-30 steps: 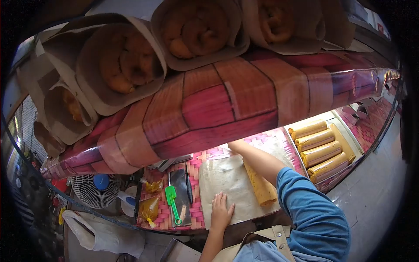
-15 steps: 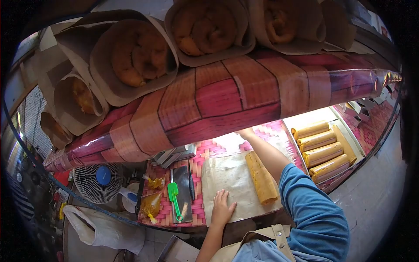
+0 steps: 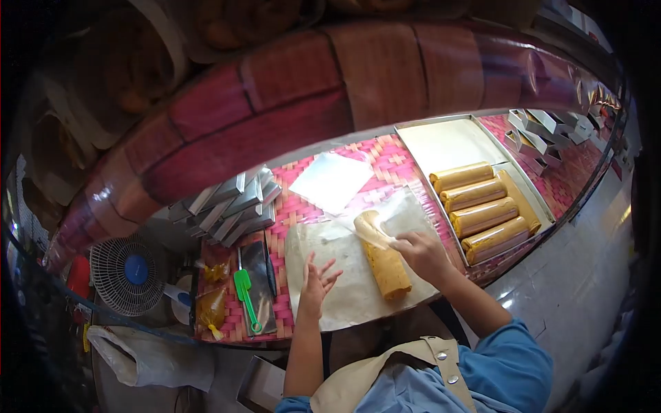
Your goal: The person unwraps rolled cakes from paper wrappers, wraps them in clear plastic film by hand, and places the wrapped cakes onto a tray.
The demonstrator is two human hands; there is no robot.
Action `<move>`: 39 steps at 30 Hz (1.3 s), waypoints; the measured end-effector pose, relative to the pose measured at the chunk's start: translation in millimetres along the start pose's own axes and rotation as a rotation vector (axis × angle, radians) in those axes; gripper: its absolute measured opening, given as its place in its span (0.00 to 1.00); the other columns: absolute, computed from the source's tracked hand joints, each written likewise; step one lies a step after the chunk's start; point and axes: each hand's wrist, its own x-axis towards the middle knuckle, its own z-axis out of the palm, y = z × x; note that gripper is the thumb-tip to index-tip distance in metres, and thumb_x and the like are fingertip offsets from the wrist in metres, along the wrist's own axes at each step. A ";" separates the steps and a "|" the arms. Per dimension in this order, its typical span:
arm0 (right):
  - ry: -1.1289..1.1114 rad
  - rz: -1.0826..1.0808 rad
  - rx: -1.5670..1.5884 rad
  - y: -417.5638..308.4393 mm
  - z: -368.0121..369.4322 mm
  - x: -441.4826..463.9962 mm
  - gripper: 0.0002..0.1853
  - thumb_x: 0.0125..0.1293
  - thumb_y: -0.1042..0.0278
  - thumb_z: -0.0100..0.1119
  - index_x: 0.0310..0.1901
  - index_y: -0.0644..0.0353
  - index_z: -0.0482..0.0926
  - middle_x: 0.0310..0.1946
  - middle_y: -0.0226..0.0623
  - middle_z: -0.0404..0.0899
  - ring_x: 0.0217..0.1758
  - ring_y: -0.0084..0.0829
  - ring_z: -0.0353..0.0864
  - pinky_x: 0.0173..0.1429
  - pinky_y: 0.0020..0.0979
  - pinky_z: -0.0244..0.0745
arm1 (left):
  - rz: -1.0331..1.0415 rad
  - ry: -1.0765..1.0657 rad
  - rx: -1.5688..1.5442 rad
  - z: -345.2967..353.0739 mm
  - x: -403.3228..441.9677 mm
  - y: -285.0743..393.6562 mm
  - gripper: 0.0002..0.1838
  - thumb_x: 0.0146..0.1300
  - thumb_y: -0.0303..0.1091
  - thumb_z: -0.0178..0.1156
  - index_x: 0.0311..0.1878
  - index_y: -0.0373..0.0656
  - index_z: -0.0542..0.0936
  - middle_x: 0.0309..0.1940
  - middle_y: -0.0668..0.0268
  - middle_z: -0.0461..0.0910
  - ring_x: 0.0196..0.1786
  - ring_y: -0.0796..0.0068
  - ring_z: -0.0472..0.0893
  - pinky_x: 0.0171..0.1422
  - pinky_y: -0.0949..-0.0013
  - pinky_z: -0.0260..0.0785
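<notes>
My right hand (image 3: 421,256) pinches a clear plastic sheet (image 3: 368,224), which hangs over the far end of a yellow roll cake (image 3: 389,275). The cake lies on a pale sheet of paper (image 3: 323,241) on the table. Raised above the left part of that paper, my left hand (image 3: 317,286) has its fingers spread and holds nothing. Beyond the paper lies a stack of clear or white sheets (image 3: 332,182), bright with glare.
To the right, a metal tray (image 3: 441,134) holds several wrapped rolls (image 3: 485,217). Folded metal-coloured boxes (image 3: 231,206) stand at left, near a green spatula (image 3: 246,299) and bags of yellow filling (image 3: 212,308). A patterned shelf (image 3: 275,110) overhangs the table; a fan (image 3: 131,268) stands left.
My right hand has come back from the far sheets towards the roll cake, bringing a plastic sheet. My left hand has lifted off the paper. The view has shifted, showing more of the table.
</notes>
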 end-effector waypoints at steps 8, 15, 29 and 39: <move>-0.050 0.194 0.189 4.4 -18.9 -65.1 0.10 0.51 0.76 0.55 0.36 0.57 0.80 0.40 0.37 0.77 0.40 0.34 0.79 0.42 0.31 0.75 | -0.043 -0.143 0.124 26.0 22.1 11.7 0.34 0.64 0.57 0.44 0.65 0.43 0.57 0.58 0.51 0.64 0.45 0.67 0.76 0.53 0.66 0.68; 0.036 0.459 0.426 6.1 -14.3 -73.6 0.11 0.53 0.74 0.55 0.39 0.60 0.80 0.40 0.39 0.78 0.43 0.36 0.78 0.48 0.30 0.73 | -0.097 -0.079 0.131 27.9 19.5 -11.6 0.27 0.54 0.19 0.56 0.59 0.34 0.64 0.56 0.60 0.66 0.42 0.73 0.77 0.48 0.71 0.73; -0.046 0.621 0.581 0.1 -11.3 -82.4 0.11 0.55 0.69 0.56 0.40 0.61 0.80 0.42 0.42 0.77 0.47 0.36 0.76 0.49 0.30 0.71 | -0.149 -0.034 0.188 23.9 20.3 -23.3 0.28 0.53 0.18 0.55 0.61 0.37 0.64 0.59 0.56 0.63 0.41 0.71 0.77 0.46 0.69 0.74; -0.020 0.705 0.868 11.7 6.5 -40.1 0.13 0.56 0.73 0.52 0.44 0.61 0.76 0.42 0.41 0.73 0.45 0.30 0.73 0.43 0.25 0.72 | 0.134 -0.067 0.301 68.0 5.3 -1.9 0.28 0.61 0.24 0.50 0.64 0.37 0.54 0.65 0.54 0.53 0.69 0.60 0.51 0.70 0.64 0.45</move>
